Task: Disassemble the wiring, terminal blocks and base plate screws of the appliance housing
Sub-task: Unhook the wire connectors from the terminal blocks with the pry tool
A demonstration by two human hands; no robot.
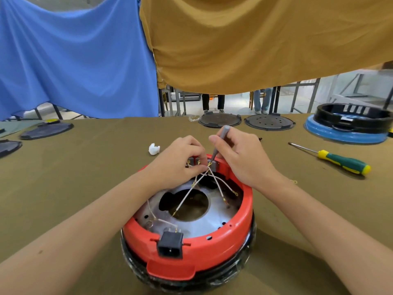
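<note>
A round red appliance housing (240, 226) lies upside down on the table, with a black power socket (170, 244) on its near rim and a metal base plate (214, 218) inside. Several pale wires (221, 189) with gold lugs fan out from a terminal block (214, 165) at the far rim. My left hand (180, 160) pinches the wires at that block. My right hand (240, 158) holds a small grey screwdriver (221, 139) upright, its tip on the terminal block.
A green-and-yellow screwdriver (342, 162) lies to the right. A blue-and-black housing (348, 126) stands at the far right, dark round plates (219, 120) sit along the far edge and at left. A white crumpled scrap (154, 149) lies behind the housing. Cloths hang above.
</note>
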